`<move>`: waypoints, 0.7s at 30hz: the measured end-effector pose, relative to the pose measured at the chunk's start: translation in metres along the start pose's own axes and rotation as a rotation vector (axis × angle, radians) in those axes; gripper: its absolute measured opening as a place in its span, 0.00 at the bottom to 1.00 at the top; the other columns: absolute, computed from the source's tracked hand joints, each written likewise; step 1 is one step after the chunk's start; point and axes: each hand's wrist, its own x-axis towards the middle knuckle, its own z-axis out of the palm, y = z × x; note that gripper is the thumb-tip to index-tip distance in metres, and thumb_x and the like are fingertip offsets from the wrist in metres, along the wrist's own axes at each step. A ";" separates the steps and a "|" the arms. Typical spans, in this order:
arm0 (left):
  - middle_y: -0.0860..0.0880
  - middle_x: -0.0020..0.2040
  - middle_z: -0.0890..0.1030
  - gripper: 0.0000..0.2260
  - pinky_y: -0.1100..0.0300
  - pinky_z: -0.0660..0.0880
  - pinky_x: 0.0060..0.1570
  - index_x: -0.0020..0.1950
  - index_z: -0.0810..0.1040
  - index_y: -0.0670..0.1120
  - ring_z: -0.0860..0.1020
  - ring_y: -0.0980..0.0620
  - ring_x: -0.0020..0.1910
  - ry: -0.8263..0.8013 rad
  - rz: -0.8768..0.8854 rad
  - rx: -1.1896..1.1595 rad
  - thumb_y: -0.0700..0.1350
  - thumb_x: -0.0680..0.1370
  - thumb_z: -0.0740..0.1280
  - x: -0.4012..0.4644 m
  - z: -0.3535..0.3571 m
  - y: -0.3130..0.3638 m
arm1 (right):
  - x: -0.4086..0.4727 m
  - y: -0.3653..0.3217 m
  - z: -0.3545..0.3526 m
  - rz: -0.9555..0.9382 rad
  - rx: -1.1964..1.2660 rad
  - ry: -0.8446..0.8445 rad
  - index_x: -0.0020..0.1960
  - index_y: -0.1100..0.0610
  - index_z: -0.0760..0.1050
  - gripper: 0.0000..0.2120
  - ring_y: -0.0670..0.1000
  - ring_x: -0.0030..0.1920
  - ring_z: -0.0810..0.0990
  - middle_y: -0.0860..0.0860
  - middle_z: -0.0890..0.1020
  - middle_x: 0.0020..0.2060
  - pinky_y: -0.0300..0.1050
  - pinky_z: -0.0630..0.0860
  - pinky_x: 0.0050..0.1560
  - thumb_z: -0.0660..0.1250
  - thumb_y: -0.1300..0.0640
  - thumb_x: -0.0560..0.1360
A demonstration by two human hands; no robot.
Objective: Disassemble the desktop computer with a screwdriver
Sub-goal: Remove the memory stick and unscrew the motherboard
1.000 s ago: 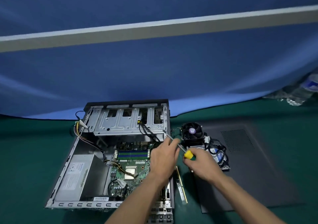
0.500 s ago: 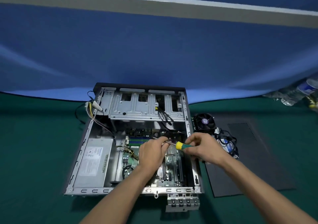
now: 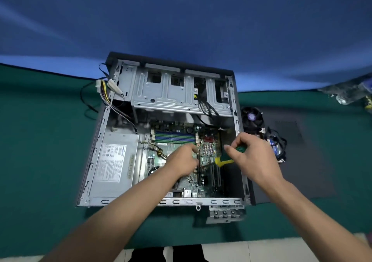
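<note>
Right hand [image 3: 255, 159] grip curled round green-and-yellow-handled screwdriver [image 3: 227, 160], shaft angled down-left onto green motherboard [image 3: 209, 173]. Left hand [image 3: 182, 161] fingers curled at shaft tip, hold unclear. Open grey metal computer case [image 3: 94, 157] on green tabletop [image 3: 40, 151].

The white label [image 3: 113, 163] on the power supply [image 3: 115, 165] carries printed text and certification marks, all too blurred to read.

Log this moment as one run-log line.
right hand: grips screwdriver, tip down on motherboard | left hand: fingers by the shaft | case: open
</note>
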 end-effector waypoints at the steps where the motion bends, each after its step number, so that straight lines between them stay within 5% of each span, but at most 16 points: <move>1: 0.49 0.43 0.79 0.09 0.61 0.68 0.34 0.57 0.75 0.48 0.74 0.53 0.33 0.031 -0.020 0.037 0.41 0.77 0.65 0.004 -0.002 0.001 | -0.002 0.000 0.001 -0.013 -0.037 -0.024 0.32 0.50 0.70 0.13 0.43 0.24 0.71 0.44 0.75 0.24 0.35 0.64 0.23 0.71 0.50 0.72; 4: 0.49 0.51 0.81 0.07 0.58 0.73 0.43 0.46 0.78 0.47 0.77 0.50 0.45 -0.005 -0.058 0.132 0.37 0.76 0.62 0.009 -0.004 0.004 | -0.007 0.001 0.006 -0.026 -0.179 -0.107 0.32 0.49 0.68 0.14 0.43 0.25 0.70 0.44 0.75 0.25 0.37 0.60 0.25 0.69 0.50 0.72; 9: 0.39 0.43 0.83 0.07 0.50 0.78 0.38 0.46 0.79 0.37 0.77 0.46 0.34 -0.206 -0.161 0.022 0.34 0.77 0.61 0.008 -0.001 0.002 | -0.014 0.005 0.011 -0.004 -0.261 -0.163 0.34 0.50 0.69 0.12 0.42 0.26 0.68 0.44 0.72 0.24 0.39 0.63 0.27 0.68 0.50 0.73; 21: 0.44 0.36 0.82 0.08 0.55 0.74 0.34 0.43 0.79 0.38 0.73 0.49 0.27 -0.201 -0.182 -0.109 0.34 0.76 0.60 0.014 -0.005 -0.004 | -0.015 0.006 0.014 0.051 -0.223 -0.172 0.34 0.50 0.69 0.11 0.43 0.22 0.68 0.45 0.72 0.21 0.39 0.62 0.25 0.68 0.51 0.72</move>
